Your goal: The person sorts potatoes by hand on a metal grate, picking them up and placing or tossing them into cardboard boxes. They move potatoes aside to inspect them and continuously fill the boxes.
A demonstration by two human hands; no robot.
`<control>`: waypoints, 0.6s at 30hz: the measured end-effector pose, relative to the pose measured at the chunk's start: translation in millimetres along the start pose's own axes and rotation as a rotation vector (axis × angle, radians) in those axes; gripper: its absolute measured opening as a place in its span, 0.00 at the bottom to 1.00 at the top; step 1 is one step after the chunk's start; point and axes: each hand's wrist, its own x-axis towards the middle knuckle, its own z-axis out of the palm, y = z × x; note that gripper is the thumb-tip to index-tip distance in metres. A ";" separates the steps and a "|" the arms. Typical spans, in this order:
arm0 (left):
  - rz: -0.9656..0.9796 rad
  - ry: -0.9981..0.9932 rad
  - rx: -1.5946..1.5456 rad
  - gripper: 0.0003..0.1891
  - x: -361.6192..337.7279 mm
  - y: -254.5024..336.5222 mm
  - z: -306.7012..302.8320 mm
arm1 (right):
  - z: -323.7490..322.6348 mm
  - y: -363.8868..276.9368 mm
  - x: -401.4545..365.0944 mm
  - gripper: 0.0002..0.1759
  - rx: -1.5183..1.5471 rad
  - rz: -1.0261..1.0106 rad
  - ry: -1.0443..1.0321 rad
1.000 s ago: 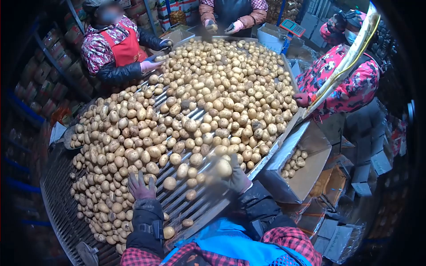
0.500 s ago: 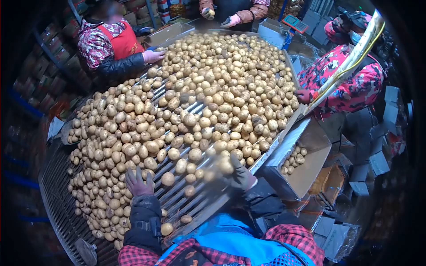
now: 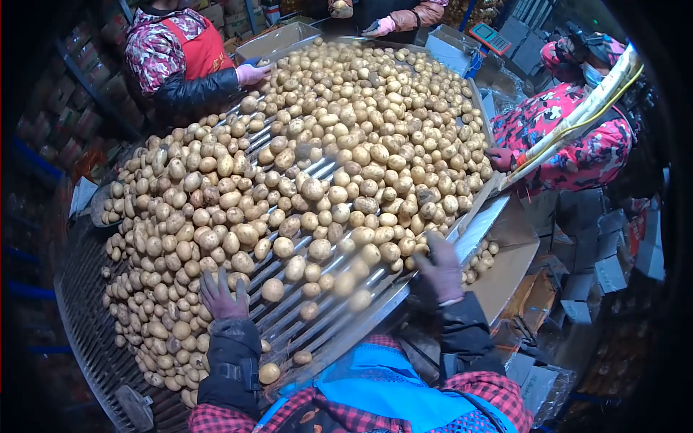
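Potatoes [image 3: 216, 195] cover most of a slatted metal sorting table [image 3: 296, 332]. My left hand [image 3: 225, 297], in a dark glove, rests with fingers spread against the lower edge of the pile, beside a loose potato [image 3: 272, 290]. Over the table's right rim, my gloved right hand [image 3: 442, 270] is slightly blurred. Its fingers are apart and no potato shows in it. Left of that hand, a few blurred potatoes [image 3: 345, 283] are on the slats. Just beyond it stands a cardboard box [image 3: 516, 263] with potatoes inside.
Several co-workers stand around the far side; a pink-gloved hand [image 3: 253, 74] touches the pile at left. A white pole [image 3: 577, 130] with a yellow cord slants over the right rim. A scale display [image 3: 490, 37] stands at the back. Cartons [image 3: 617, 270] lie at right.
My right hand has moved right and away from me, from the slats to the rim by the box. Blurred potatoes on the slats have shifted. My left hand stays against the pile.
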 end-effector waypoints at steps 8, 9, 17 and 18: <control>-0.016 -0.005 0.006 0.28 -1.4 3.5 -4.1 | 50.4 -26.4 14.8 0.34 -0.484 -0.216 -0.352; -0.006 0.003 -0.023 0.28 -0.5 3.4 -5.4 | 39.9 -22.0 18.2 0.35 -0.235 -0.180 -0.288; 0.003 0.009 -0.008 0.27 -0.6 1.2 -2.4 | 4.9 -85.3 -10.1 0.29 1.314 0.553 -0.317; 0.005 0.012 -0.006 0.27 -0.5 1.4 -2.1 | -5.3 -100.2 -7.9 0.27 1.544 0.669 -0.358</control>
